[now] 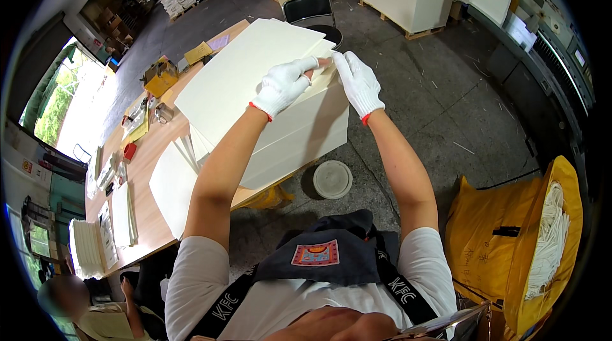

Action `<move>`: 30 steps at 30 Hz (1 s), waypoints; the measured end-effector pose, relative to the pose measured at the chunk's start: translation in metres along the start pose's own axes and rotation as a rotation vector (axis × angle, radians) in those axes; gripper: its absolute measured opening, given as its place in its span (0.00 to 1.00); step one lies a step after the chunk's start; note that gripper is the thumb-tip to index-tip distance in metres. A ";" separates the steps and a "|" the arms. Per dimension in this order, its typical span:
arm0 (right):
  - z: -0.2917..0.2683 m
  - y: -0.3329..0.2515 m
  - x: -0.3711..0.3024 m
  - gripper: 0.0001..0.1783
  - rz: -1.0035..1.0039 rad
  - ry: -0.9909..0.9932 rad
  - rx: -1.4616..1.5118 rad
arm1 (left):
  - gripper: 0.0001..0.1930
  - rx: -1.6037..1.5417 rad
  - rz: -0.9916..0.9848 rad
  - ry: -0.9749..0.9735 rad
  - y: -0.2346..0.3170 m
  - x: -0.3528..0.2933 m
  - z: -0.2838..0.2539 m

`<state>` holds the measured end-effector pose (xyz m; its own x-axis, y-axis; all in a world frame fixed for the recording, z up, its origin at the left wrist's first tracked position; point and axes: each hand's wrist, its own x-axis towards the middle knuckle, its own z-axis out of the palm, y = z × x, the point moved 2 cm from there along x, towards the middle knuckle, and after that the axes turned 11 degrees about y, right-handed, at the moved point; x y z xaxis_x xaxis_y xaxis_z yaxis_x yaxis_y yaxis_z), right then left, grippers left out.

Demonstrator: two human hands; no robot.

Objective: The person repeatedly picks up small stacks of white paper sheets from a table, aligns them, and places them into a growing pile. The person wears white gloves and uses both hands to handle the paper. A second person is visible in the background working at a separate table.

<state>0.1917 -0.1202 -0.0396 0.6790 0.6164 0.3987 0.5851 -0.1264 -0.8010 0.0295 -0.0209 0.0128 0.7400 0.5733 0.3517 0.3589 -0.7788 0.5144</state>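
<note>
Large white sheets [248, 63] lie in a thick stack on the wooden table, their right side fanned a little. Both hands wear white knitted gloves with red cuffs, and some fingertips of the left show bare. At the stack's far right corner, my left hand [285, 86] is closed with thumb and forefinger at the sheet edges. My right hand [358, 82] is just beside it, fingers together and bent over the same corner. Its thumb is mostly hidden. Below them the stack's near side [299, 137] shows in layers.
The wooden table [148, 149] carries a yellow box [159, 77], a red tape roll [130, 151] and more paper piles. A round bucket [333, 179] stands on the floor ahead. Right is a yellow sack [491, 239]; a black chair [309, 9] stands beyond. A seated person [108, 318] is lower left.
</note>
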 end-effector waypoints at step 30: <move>0.004 0.005 0.001 0.37 0.104 0.012 0.210 | 0.19 0.046 0.096 0.012 0.003 -0.005 0.004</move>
<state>0.1937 -0.1174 -0.0454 0.7366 0.5990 0.3139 0.4078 -0.0232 -0.9128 0.0290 -0.0272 0.0092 0.7658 0.4980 0.4069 0.3123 -0.8411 0.4416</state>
